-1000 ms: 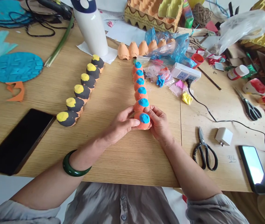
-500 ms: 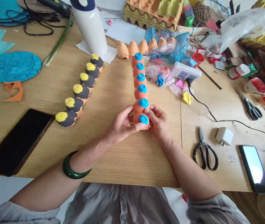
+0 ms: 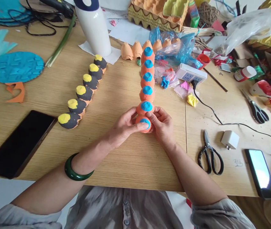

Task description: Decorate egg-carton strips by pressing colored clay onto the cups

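Observation:
Between my two hands is an orange egg-carton strip [image 3: 147,95], a row of several cups, each topped with a blue dab. My left hand [image 3: 128,124] grips its near end from the left, thumb lying across the blue top of the nearest cup. From the right, my right hand [image 3: 162,123] pinches the same end, its thumb between the two nearest cups. To the left lies a black egg-carton strip [image 3: 84,93] with yellow tops. Behind the far end stands an unpainted egg-carton strip [image 3: 127,51], partly covered by a blue plastic bag [image 3: 185,44].
A white bottle [image 3: 93,31] stands at the back. On the left lie a black tablet [image 3: 18,144] and a blue oval piece [image 3: 16,66]. Scissors [image 3: 210,156], a white charger [image 3: 230,140], a phone [image 3: 260,171] and a power strip [image 3: 190,73] with its cord are on the right.
The far end of the orange strip has lifted and swung slightly to the right. Both hands keep hold of the near end in nearly the same place.

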Motion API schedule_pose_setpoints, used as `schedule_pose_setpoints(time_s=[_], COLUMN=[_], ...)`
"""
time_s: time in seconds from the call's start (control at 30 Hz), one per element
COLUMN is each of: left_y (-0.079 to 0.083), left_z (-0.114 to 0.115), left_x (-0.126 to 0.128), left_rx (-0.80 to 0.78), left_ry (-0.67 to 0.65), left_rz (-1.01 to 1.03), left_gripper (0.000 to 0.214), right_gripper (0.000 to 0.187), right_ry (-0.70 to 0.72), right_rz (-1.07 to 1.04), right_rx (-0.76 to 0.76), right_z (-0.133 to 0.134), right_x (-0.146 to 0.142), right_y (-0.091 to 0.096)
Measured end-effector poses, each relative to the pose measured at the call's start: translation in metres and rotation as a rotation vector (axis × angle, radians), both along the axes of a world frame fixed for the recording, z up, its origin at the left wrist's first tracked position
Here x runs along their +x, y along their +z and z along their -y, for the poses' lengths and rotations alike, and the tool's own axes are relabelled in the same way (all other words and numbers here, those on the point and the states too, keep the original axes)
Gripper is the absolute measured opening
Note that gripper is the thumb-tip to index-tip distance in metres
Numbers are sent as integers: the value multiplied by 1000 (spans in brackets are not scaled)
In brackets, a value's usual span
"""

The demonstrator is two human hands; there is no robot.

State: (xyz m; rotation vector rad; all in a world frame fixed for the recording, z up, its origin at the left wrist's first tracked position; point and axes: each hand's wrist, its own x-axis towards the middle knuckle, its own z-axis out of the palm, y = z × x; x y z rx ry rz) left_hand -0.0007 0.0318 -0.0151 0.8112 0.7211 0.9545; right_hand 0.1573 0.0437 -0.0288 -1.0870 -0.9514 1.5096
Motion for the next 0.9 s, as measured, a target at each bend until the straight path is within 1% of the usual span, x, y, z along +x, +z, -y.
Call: schedule_pose_setpoints(time_s=[0.1, 0.23, 0.4, 0.53, 0.57, 0.67, 0.73, 0.8, 0.87, 0.9], left_y=[0, -2, -4, -5, -5, -3, -2, 0, 2, 2], left_z=[-1, -1, 0, 0, 0, -1, -1, -2, -2, -2], left_x=[-1, -1, 1, 2, 2, -1, -3, -4, -4, -4], left_rx=[2, 5, 20, 36, 39, 27, -14, -58, -76, -73], left_ry=[-2, 41, 12, 83, 81, 5, -27, -32, -54, -64], left_rz=[-15, -56, -37, -82, -83, -6, 80, 141, 163, 161], left_gripper=[52, 46, 54, 53, 55, 61, 56, 45, 35, 35], right_gripper=[42, 43, 44, 44, 44, 43, 42, 40, 40, 40], right_ry=[-4, 5, 14, 19, 19, 3, -11, -21, -26, -25], right_rz=[13, -13, -3, 17, 18, 7, -13, -27, -30, -29], right_rx=[-2, 3, -30, -34, -32, -15, 4, 4, -13, -21], right_z=[1, 1, 1, 2, 1, 0, -1, -1, -2, -2], right_x=[0, -1, -1, -1, -1, -1, -1, 0, 1, 1], right_y=[1, -1, -1, 0, 0, 0, -1, -1, -1, -1])
